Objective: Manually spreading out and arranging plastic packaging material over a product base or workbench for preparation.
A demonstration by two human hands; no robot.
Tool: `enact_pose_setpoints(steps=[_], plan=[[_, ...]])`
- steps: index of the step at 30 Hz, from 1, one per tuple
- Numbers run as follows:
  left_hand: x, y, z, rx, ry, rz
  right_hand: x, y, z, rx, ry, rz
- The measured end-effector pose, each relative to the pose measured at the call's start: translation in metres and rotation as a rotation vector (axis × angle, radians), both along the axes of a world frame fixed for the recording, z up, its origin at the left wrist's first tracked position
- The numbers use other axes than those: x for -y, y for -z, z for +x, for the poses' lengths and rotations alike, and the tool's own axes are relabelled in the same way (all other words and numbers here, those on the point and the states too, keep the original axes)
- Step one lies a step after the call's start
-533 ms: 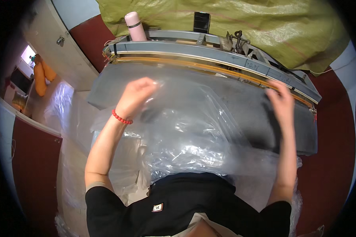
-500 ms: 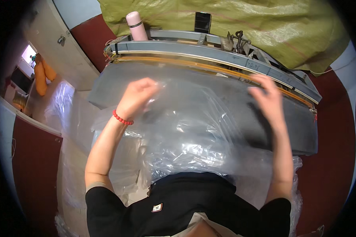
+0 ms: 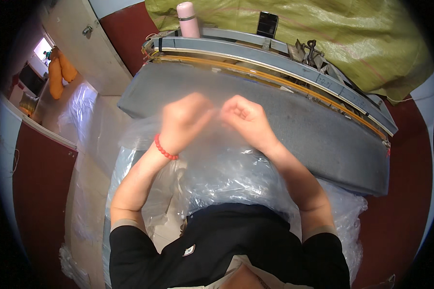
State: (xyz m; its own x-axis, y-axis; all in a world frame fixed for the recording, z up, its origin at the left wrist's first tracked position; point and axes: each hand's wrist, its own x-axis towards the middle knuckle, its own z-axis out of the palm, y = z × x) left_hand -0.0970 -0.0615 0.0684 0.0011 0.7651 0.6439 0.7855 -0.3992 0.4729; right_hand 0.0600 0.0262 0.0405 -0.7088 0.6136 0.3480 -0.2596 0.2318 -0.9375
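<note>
A sheet of clear plastic film [image 3: 226, 176] lies crinkled over my lap and rises hazily toward my hands. Above it, my left hand [image 3: 185, 120], with a red bead bracelet [image 3: 165, 148] at the wrist, is closed in a pinch at the upper part of the film; motion blurs its fingers. Close beside it, my right hand [image 3: 248, 120] has its fingers curled and pinched, the fingertips by the film and nearly touching those of my left. The exact edge of the film between them is too blurred to see.
Just beyond my hands runs a long grey padded bench [image 3: 318, 130] with a metal frame and orange strip [image 3: 255, 72] behind it. A pink bottle [image 3: 188, 21], a phone [image 3: 267, 25] and a metal clamp [image 3: 308, 50] are at the back. More plastic [image 3: 340, 212] lies around me.
My right hand has swung left from over the bench, its spread fingers now curled beside my left hand. The left hand has shifted slightly right, and the view has turned a little.
</note>
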Motion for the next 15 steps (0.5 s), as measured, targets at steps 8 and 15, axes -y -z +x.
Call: enact_pose_setpoints(steps=[8, 15], plan=[[-0.025, 0.007, 0.004, 0.330, 0.129, -0.423, -0.027, 0.008, 0.015, 0.186, -0.016, -0.044], [-0.092, 0.045, -0.017, 0.608, 0.012, -0.317, -0.037, 0.049, 0.088, 0.537, 0.276, 0.287]])
